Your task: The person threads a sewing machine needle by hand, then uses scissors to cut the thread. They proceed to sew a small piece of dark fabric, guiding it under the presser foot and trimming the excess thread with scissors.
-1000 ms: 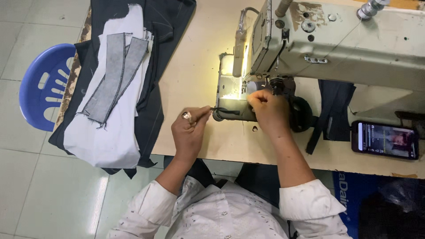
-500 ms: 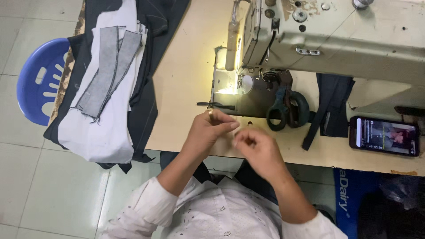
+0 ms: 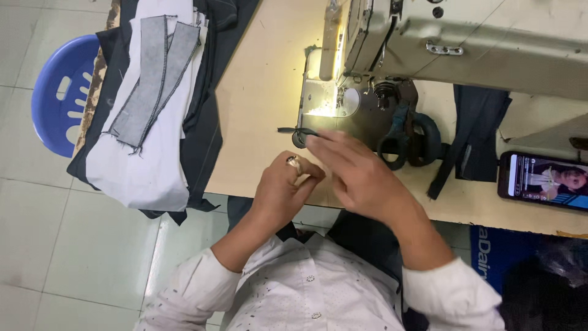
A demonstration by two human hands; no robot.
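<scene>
My left hand (image 3: 283,189), with a ring on one finger, is curled at the front edge of the wooden table (image 3: 257,110), fingertips pinched together; I cannot tell whether anything is between them. My right hand (image 3: 358,175) lies just to its right, fingers stretched out flat towards a small dark piece (image 3: 293,131) by the lit metal plate (image 3: 327,101) of the sewing machine (image 3: 465,43). The fingertips reach that piece. Dark-handled scissors (image 3: 409,138) lie just beyond my right hand.
A pile of dark, white and grey cut fabric pieces (image 3: 153,104) hangs over the table's left end. A blue plastic stool (image 3: 58,92) stands beside it. A dark cloth strip (image 3: 474,132) and a lit phone (image 3: 542,181) lie at the right.
Both hands drew back from the machine's needle area to the table's front edge and met. Now my right hand stretches forward to the small dark piece while my left stays pinched.
</scene>
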